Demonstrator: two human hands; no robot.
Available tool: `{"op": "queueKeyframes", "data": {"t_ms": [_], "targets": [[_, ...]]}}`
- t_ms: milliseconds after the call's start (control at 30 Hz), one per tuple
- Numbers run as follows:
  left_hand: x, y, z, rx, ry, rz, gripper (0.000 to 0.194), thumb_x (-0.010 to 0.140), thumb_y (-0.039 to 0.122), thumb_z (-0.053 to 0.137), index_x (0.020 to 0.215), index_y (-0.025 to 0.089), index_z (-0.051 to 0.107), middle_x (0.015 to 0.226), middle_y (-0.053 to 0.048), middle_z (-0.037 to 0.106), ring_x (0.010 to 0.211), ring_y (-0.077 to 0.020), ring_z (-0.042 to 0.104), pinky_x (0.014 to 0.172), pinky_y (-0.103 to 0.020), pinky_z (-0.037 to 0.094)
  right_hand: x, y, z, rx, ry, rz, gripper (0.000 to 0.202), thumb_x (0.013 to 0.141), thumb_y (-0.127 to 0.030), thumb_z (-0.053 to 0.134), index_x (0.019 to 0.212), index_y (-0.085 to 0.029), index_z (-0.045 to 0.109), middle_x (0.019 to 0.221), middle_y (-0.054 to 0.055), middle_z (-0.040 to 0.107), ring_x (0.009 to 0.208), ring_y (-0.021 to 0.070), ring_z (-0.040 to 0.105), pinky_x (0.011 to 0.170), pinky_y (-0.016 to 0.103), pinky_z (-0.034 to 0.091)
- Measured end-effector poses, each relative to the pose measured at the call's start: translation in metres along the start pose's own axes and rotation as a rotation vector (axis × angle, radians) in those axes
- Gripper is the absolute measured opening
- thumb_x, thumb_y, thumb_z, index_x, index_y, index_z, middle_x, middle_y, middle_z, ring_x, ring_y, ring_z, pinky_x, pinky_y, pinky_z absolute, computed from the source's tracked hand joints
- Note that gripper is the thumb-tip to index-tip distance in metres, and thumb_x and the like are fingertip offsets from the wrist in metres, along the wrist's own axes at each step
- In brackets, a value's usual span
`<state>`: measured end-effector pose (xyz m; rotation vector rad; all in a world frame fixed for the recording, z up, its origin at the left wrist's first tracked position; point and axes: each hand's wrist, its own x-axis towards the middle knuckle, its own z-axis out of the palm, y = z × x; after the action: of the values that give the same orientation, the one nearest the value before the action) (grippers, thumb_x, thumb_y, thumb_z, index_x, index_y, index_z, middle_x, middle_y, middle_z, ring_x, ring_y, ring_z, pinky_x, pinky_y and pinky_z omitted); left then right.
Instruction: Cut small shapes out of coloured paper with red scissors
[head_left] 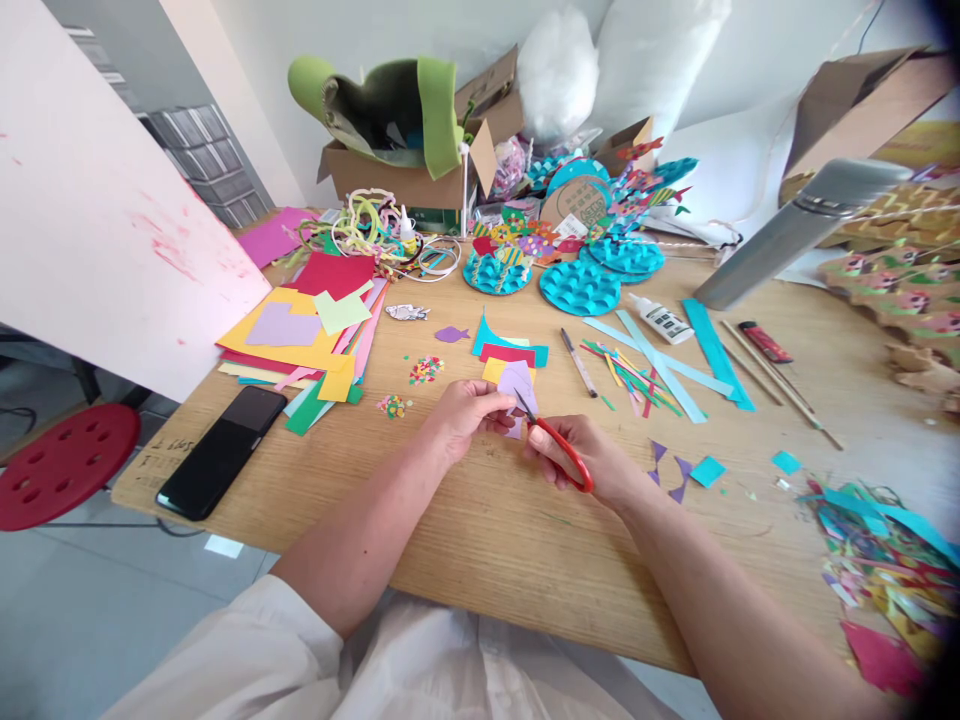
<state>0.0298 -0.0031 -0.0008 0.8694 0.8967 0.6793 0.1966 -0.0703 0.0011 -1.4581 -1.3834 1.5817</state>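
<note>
Between the fingers of my left hand (476,408) is a small piece of light purple paper (516,380). My right hand (574,455) is closed around red-handled scissors (562,448), whose blades point up and left against that paper. Just beyond the hands lie yellow, red and blue paper pieces (510,338). A purple paper fish (451,334) and a drawn fish cut-out (407,313) rest farther back to the left. Two piles of tiny paper dots (426,370) sit left of my left hand.
A black phone (223,452) and stacked coloured paper (262,335) are at the left. A glue bottle (661,318), a pen (578,362), paper strips (664,365) and a grey tumbler (799,235) stand or lie right. Scraps (885,560) are heaped at the right edge.
</note>
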Motion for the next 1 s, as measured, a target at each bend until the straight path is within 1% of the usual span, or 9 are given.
{"op": "queueKeyframes", "data": {"t_ms": [100,167,267,367,500,667,767,867,1000], "targets": [[0.0,0.0,0.0,-0.008,0.002,0.001,0.014,0.068,0.022,0.071,0.069,0.01,0.064,0.063,-0.003,0.063,0.055,-0.0096,0.058,0.058,-0.024,0.047,0.0,0.001,0.0,-0.004,0.0,-0.003,0.051,0.071,-0.065,0.068,0.062,-0.017,0.054,0.044,-0.002,0.054,0.036,0.0082,0.045,0.036,0.019,0.029],[0.001,0.001,0.0,-0.025,0.025,0.009,0.014,0.069,0.022,0.071,0.069,0.012,0.062,0.061,-0.002,0.061,0.054,-0.0096,0.058,0.057,-0.024,0.047,-0.001,0.001,0.0,-0.005,0.001,0.002,0.051,0.072,-0.065,0.068,0.063,-0.016,0.056,0.044,-0.001,0.055,0.036,0.0083,0.045,0.037,0.02,0.029],[0.001,0.002,0.001,-0.048,0.068,0.022,0.015,0.068,0.021,0.073,0.072,0.012,0.061,0.06,0.0,0.06,0.053,-0.0092,0.057,0.056,-0.023,0.047,-0.001,0.0,0.0,-0.013,-0.004,0.007,0.051,0.072,-0.065,0.067,0.065,-0.016,0.058,0.045,-0.001,0.055,0.037,0.0086,0.045,0.038,0.02,0.03],[0.001,0.003,0.001,-0.07,0.078,0.033,0.014,0.068,0.019,0.073,0.071,0.012,0.061,0.059,0.001,0.058,0.053,-0.0081,0.056,0.055,-0.022,0.047,-0.002,-0.002,0.0,-0.02,-0.012,0.003,0.051,0.072,-0.066,0.067,0.065,-0.016,0.057,0.046,-0.001,0.055,0.038,0.0089,0.046,0.038,0.02,0.03],[0.001,0.003,0.001,-0.095,0.062,0.036,0.012,0.067,0.017,0.071,0.071,0.011,0.062,0.06,0.0,0.06,0.052,-0.0072,0.055,0.054,-0.02,0.045,-0.002,-0.003,0.0,0.002,-0.009,-0.003,0.056,0.07,-0.071,0.064,0.062,-0.017,0.054,0.047,0.0,0.056,0.04,0.0095,0.048,0.039,0.02,0.029],[0.001,0.003,-0.001,-0.143,0.051,-0.015,0.013,0.065,0.015,0.072,0.071,0.011,0.06,0.062,-0.002,0.064,0.052,-0.0083,0.057,0.056,-0.022,0.046,-0.002,-0.005,0.0,0.05,0.017,-0.008,0.067,0.067,-0.082,0.057,0.07,-0.015,0.057,0.048,0.001,0.056,0.039,0.0095,0.047,0.04,0.022,0.03],[0.001,0.002,-0.001,-0.136,0.0,-0.034,0.016,0.062,0.013,0.072,0.075,0.01,0.063,0.067,-0.004,0.067,0.054,-0.0081,0.058,0.057,-0.022,0.045,-0.003,-0.007,0.001,0.066,0.014,-0.013,0.069,0.067,-0.084,0.055,0.071,-0.015,0.057,0.049,0.001,0.056,0.039,0.0093,0.046,0.041,0.023,0.031],[0.001,0.002,-0.001,-0.11,-0.044,-0.026,0.025,0.06,0.015,0.074,0.083,0.009,0.067,0.072,-0.005,0.068,0.055,-0.0082,0.058,0.057,-0.023,0.045,-0.004,-0.009,0.001,0.067,0.006,-0.015,0.069,0.067,-0.084,0.054,0.071,-0.015,0.057,0.049,0.001,0.055,0.039,0.0092,0.045,0.042,0.023,0.031],[0.001,0.001,-0.001,-0.097,-0.024,-0.017,0.028,0.06,0.021,0.075,0.085,0.01,0.068,0.072,-0.004,0.067,0.056,-0.0089,0.057,0.058,-0.024,0.046,-0.004,-0.008,0.0,0.051,-0.012,-0.014,0.071,0.067,-0.085,0.053,0.072,-0.015,0.057,0.05,0.0,0.055,0.04,0.0087,0.045,0.042,0.022,0.03]]}}
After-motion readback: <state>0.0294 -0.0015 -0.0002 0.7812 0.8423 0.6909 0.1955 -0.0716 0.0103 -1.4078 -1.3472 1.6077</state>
